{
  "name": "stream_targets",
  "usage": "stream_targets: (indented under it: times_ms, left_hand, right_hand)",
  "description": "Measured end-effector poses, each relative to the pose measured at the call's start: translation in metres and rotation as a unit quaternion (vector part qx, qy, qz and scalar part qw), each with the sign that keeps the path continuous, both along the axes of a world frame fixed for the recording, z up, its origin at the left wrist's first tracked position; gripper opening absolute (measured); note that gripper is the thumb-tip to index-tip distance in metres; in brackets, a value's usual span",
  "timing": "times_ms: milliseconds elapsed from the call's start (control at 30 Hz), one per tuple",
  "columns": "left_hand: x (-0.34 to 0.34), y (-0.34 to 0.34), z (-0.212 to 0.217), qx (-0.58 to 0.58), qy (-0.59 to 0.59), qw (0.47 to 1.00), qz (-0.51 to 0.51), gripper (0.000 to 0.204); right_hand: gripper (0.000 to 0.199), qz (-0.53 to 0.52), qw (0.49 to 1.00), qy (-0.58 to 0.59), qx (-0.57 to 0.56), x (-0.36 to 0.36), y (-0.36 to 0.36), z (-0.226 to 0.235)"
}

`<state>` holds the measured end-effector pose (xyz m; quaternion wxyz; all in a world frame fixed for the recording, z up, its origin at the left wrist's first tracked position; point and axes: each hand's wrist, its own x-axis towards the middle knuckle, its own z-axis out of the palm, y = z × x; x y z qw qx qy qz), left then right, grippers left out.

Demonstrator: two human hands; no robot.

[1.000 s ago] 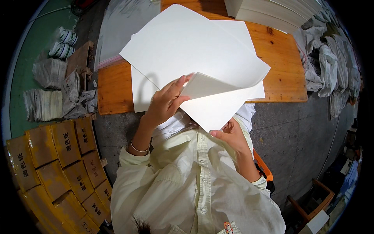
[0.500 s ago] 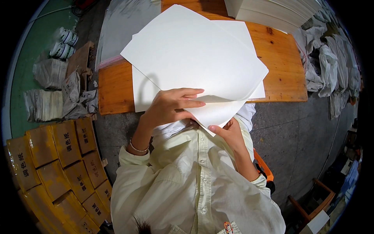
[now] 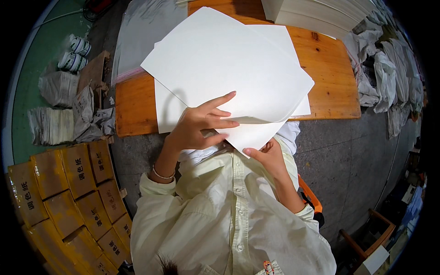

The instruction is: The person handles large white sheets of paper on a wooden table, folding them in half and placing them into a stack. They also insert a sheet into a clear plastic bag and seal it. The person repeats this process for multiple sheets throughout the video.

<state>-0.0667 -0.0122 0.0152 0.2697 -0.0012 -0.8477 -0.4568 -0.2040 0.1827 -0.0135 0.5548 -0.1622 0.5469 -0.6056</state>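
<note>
At 8 o'clock, stacked brown cardboard boxes (image 3: 87, 204), banded with yellowish tape, carry dark printed characters, most running along the box faces. At 10 o'clock, white tubs (image 3: 75, 52) with dark bands bear labels too small to make out.

Just left of centre, the left hand (image 3: 201, 123) reaches in on a forearm rising from about 7 o'clock, with a thin bracelet (image 3: 163, 175) at the wrist. Its fingers are fanned wide, the index finger pointing toward 2 o'clock and the next ones toward 3, over the near part of the paper; the thumb sits apart below them.

The white sheets (image 3: 224, 59) spread from the centre to 12 o'clock, layered at differing angles on the wooden tabletop (image 3: 330, 87), with one corner overhanging its near edge toward 6 o'clock. A fold or curl crosses the paper beside the left hand's fingertips. Its visible faces look plain.

Further right, toward 4 o'clock, the right hand (image 3: 268, 156) pinches that overhanging corner, thumb on top and fingers partly hidden beneath; its forearm slopes down toward 5 o'clock. Pale plastic bags (image 3: 389, 78) hang at 2 o'clock.
</note>
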Motion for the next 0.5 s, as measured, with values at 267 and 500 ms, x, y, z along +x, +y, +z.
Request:
stream_targets:
  times_ms: [267,500]
  left_hand:
    - [0.009,-0.002,0.008,-0.024,-0.175,0.983,0.047,0.042]
    - [0.008,0.001,-0.001,-0.017,-0.050,0.990,0.133,0.047]
  right_hand:
    - [0.055,-0.018,1.000,0.011,0.004,0.001,0.000,0.000]
    - [0.057,0.031,0.999,-0.007,-0.008,-0.006,0.008,0.006]
